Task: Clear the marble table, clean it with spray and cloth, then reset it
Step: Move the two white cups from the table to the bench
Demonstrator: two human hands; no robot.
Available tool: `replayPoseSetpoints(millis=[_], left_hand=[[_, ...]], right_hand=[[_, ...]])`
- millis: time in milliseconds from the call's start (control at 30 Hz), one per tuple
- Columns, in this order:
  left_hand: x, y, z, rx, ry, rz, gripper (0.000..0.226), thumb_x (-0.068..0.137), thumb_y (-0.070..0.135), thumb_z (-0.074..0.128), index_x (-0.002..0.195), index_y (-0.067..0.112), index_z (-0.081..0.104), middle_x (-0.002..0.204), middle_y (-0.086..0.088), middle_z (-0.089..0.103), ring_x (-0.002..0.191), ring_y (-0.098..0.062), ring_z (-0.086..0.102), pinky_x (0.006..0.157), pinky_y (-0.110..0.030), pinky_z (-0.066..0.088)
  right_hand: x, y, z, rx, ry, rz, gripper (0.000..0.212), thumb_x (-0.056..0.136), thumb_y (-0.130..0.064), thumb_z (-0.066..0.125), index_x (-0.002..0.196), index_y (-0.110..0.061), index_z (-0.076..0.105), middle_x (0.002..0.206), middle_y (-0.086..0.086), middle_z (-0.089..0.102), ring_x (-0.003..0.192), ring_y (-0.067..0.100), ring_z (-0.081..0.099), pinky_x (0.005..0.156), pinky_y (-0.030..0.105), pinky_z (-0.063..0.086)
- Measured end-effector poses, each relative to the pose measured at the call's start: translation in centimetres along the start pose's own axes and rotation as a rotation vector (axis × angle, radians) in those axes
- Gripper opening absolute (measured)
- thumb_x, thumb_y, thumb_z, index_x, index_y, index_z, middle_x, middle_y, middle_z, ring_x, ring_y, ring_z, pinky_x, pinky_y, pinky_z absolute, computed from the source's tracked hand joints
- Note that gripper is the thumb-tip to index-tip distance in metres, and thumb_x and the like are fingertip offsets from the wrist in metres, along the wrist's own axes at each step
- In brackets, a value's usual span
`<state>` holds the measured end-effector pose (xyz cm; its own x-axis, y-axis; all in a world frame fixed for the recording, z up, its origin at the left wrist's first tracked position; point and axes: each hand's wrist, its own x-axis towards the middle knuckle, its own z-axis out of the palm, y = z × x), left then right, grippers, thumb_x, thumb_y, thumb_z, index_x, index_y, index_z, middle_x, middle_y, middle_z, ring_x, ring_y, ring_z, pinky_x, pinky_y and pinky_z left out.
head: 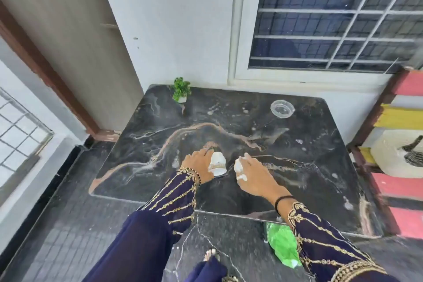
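The black marble table point(286, 144) fills the middle of the view, its top smeared with pale spots. My left hand point(198, 167) grips a small white vase with gold trim point(217, 163) near the table's middle front. Beside it, my right hand point(254, 176) closes over another small white object point(239, 166), mostly hidden under my fingers. A small green plant in a white pot point(181, 90) stands at the far left corner. A clear glass bowl point(282, 109) sits at the far right.
A green cloth point(282, 247) lies on the floor below the table's front edge. A striped red, yellow and white bench point(402, 185) with a white cushion stands to the right. A wall and barred window are behind the table. My foot point(211, 254) is on the dark tiled floor.
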<state>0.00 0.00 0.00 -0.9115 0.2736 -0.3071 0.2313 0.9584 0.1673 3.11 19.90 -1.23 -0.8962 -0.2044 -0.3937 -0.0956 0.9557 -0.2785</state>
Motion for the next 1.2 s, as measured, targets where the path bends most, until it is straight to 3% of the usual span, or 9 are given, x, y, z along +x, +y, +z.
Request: replayPoseSetpoints(millis=[133, 233, 500, 633, 733, 900, 1033, 1133, 1200], left_hand=[[1.3, -0.6, 2.3, -0.030, -0.100, -0.017, 0.085, 0.080, 0.032, 0.065, 0.149, 0.026, 0.015, 0.156, -0.006, 0.020, 0.133, -0.034, 0.039, 0.102, -0.050, 0.042], [2.8, -0.9, 3.4, -0.074, -0.027, 0.001, 0.074, 0.088, 0.030, 0.059, 0.148, 0.028, 0.015, 0.158, -0.002, 0.015, 0.134, -0.031, 0.040, 0.095, -0.049, 0.048], [6.0, -1.7, 4.6, -0.216, 0.095, 0.010, 0.053, 0.092, 0.016, 0.049, 0.142, 0.019, 0.033, 0.148, -0.007, 0.029, 0.122, -0.032, 0.051, 0.091, -0.044, 0.050], [7.5, -1.6, 4.1, -0.343, 0.098, 0.024, 0.036, 0.093, 0.013, 0.045, 0.129, 0.013, 0.049, 0.128, -0.013, 0.048, 0.105, -0.036, 0.057, 0.090, -0.041, 0.046], [8.3, -0.3, 3.5, -0.448, 0.046, 0.052, 0.033, 0.092, 0.012, 0.049, 0.122, 0.013, 0.060, 0.116, -0.013, 0.065, 0.105, -0.030, 0.059, 0.094, -0.032, 0.044], [9.9, 5.0, 2.5, -0.642, -0.047, 0.029, 0.022, 0.089, 0.015, 0.054, 0.107, 0.011, 0.066, 0.102, -0.010, 0.071, 0.081, -0.025, 0.067, 0.072, -0.029, 0.058], [11.4, 10.8, 2.0, -0.719, -0.090, 0.072, 0.019, 0.088, 0.012, 0.055, 0.101, 0.012, 0.068, 0.091, -0.004, 0.068, 0.079, -0.024, 0.069, 0.062, -0.029, 0.061], [12.5, 15.9, 1.9, -0.730, -0.112, 0.103, 0.015, 0.087, 0.011, 0.053, 0.094, 0.010, 0.067, 0.083, -0.004, 0.069, 0.076, -0.028, 0.068, 0.064, -0.030, 0.060], [13.3, 19.9, 2.1, -0.716, -0.122, 0.124, 0.019, 0.088, 0.012, 0.053, 0.099, 0.008, 0.067, 0.090, -0.011, 0.072, 0.082, -0.031, 0.069, 0.075, -0.039, 0.059]], right_hand=[[0.5, 1.1, 0.7, 0.040, -0.006, 0.020, 0.077, 0.093, -0.007, 0.060, 0.160, -0.019, 0.023, 0.172, 0.003, 0.007, 0.152, 0.035, 0.025, 0.121, 0.044, 0.029], [1.5, 1.4, 0.6, 0.037, 0.048, 0.024, 0.072, 0.094, -0.001, 0.054, 0.157, -0.027, 0.030, 0.170, -0.007, 0.014, 0.146, 0.029, 0.036, 0.112, 0.045, 0.042], [4.8, 2.4, 0.3, -0.164, 0.102, 0.076, 0.060, 0.103, -0.009, 0.044, 0.159, -0.028, 0.029, 0.166, 0.000, 0.032, 0.128, 0.027, 0.057, 0.100, 0.039, 0.049], [5.1, 4.5, -0.3, 0.064, 0.176, 0.195, 0.049, 0.104, -0.015, 0.044, 0.151, -0.027, 0.048, 0.132, 0.014, 0.068, 0.118, 0.035, 0.064, 0.099, 0.040, 0.049], [4.1, 5.9, -1.1, 0.274, 0.268, 0.269, 0.042, 0.099, -0.013, 0.052, 0.139, -0.021, 0.062, 0.121, 0.012, 0.074, 0.113, 0.035, 0.065, 0.098, 0.037, 0.048], [1.9, 10.3, -2.7, 0.445, 0.326, 0.375, 0.036, 0.092, -0.010, 0.059, 0.124, -0.019, 0.073, 0.113, 0.005, 0.078, 0.102, 0.027, 0.069, 0.097, 0.036, 0.050], [-0.3, 15.2, -3.3, 0.451, 0.372, 0.437, 0.032, 0.093, -0.012, 0.058, 0.120, -0.018, 0.075, 0.110, 0.006, 0.078, 0.099, 0.027, 0.068, 0.095, 0.035, 0.050], [-1.7, 20.0, -3.5, 0.462, 0.409, 0.461, 0.029, 0.093, -0.014, 0.060, 0.117, -0.014, 0.076, 0.103, 0.006, 0.078, 0.091, 0.026, 0.068, 0.087, 0.035, 0.050], [-2.9, 23.7, -3.8, 0.476, 0.426, 0.474, 0.024, 0.092, -0.015, 0.061, 0.110, -0.012, 0.077, 0.083, 0.000, 0.074, 0.072, 0.018, 0.060, 0.073, 0.027, 0.042]])
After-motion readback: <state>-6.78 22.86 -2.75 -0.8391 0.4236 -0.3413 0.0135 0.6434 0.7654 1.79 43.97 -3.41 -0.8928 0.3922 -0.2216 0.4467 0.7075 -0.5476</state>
